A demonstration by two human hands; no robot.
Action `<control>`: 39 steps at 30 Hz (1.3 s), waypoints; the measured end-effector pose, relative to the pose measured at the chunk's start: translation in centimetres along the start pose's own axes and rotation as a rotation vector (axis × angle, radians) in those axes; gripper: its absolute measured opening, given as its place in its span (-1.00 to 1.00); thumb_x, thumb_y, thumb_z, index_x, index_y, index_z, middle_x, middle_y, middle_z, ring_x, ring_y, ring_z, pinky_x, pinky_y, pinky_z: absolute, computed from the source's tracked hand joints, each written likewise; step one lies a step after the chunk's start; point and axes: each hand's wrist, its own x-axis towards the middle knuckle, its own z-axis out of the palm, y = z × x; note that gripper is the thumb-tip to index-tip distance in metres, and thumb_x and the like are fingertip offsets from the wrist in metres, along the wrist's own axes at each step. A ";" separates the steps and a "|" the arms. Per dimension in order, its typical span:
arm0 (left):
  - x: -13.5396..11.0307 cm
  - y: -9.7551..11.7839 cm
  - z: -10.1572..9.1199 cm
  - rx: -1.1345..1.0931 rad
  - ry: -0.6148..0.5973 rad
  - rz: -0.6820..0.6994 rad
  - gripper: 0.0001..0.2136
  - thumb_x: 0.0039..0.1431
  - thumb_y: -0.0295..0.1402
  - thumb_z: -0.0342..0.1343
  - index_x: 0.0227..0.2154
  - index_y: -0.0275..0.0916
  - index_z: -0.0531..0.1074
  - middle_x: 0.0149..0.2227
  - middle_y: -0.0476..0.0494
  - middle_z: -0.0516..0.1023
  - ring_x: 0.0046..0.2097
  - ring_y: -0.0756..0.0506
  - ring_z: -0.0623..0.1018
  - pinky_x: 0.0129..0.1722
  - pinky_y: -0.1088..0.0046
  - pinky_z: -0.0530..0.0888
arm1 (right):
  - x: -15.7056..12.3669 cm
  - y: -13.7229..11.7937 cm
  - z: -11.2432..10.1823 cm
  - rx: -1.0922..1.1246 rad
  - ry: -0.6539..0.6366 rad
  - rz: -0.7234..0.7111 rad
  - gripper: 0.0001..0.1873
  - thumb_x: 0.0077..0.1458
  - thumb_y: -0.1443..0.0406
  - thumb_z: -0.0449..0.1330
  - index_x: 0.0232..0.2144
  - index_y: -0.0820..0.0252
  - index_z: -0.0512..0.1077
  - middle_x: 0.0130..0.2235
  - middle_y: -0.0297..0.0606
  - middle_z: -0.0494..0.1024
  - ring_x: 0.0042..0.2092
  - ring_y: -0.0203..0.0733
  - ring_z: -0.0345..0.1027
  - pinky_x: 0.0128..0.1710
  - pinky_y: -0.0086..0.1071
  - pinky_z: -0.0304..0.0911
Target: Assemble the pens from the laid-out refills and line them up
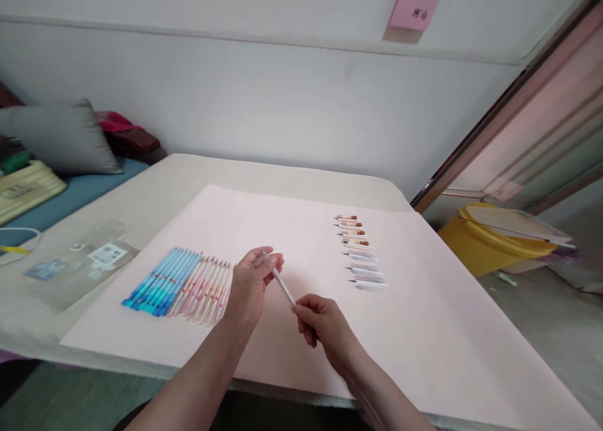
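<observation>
Matt paper, glossy plastic

A pale pink paper sheet [424, 330] lies smooth and matt on the dull beige tabletop [155, 192]; the pen barrels [179, 285] and pen tips [360, 261] look like shiny plastic; the pillow [61, 136] is grey cloth.

Soft even daylight, faint shadows, warped edges

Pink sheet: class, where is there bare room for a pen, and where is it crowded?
Bare: far middle of the sheet, between pen row and short pieces; also right of those pieces. Crowded: around left hand, right hand and their pen.
</observation>
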 end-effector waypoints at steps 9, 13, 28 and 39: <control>-0.6 0.1 0.6 0.047 -0.054 0.005 -0.66 -0.03 -0.39 0.20 -0.16 -0.32 0.34 -0.28 -0.26 0.56 -0.17 -0.13 0.53 -0.04 0.19 0.39 | -0.1 -0.1 0.0 -0.010 0.038 -0.024 -0.77 -0.09 0.21 0.20 -0.40 0.24 0.31 -0.64 -0.43 0.38 -0.69 -0.39 0.15 -0.74 -0.53 0.01; -0.6 -0.1 0.6 0.044 -0.054 0.000 -0.64 -0.04 -0.39 0.21 -0.15 -0.33 0.33 -0.28 -0.26 0.56 -0.18 -0.12 0.54 -0.05 0.19 0.39 | 0.0 -0.1 -0.1 -0.114 0.025 -0.015 -0.81 -0.08 0.24 0.18 -0.41 0.22 0.30 -0.65 -0.44 0.37 -0.69 -0.38 0.16 -0.74 -0.52 0.00; -0.9 -0.9 0.5 0.067 -0.067 -0.057 -0.69 -0.01 -0.41 0.18 -0.16 -0.31 0.34 -0.26 -0.24 0.55 -0.19 -0.10 0.53 -0.06 0.21 0.40 | -0.1 0.1 0.4 -0.562 0.193 -0.288 -0.91 -0.05 0.31 0.14 -0.54 0.19 0.40 -0.54 -0.40 0.36 -0.51 -0.37 0.12 -0.52 -0.49 0.06; -0.8 -0.5 0.1 0.048 -0.068 -0.130 -0.67 0.00 -0.47 0.16 -0.12 -0.32 0.33 -0.24 -0.31 0.55 -0.19 -0.14 0.55 -0.07 0.21 0.41 | 0.4 -0.2 1.1 -0.117 -0.086 -0.049 -0.86 -0.05 0.32 0.17 -0.59 0.27 0.36 -0.63 -0.41 0.31 -0.66 -0.46 0.04 -0.67 -0.50 -0.15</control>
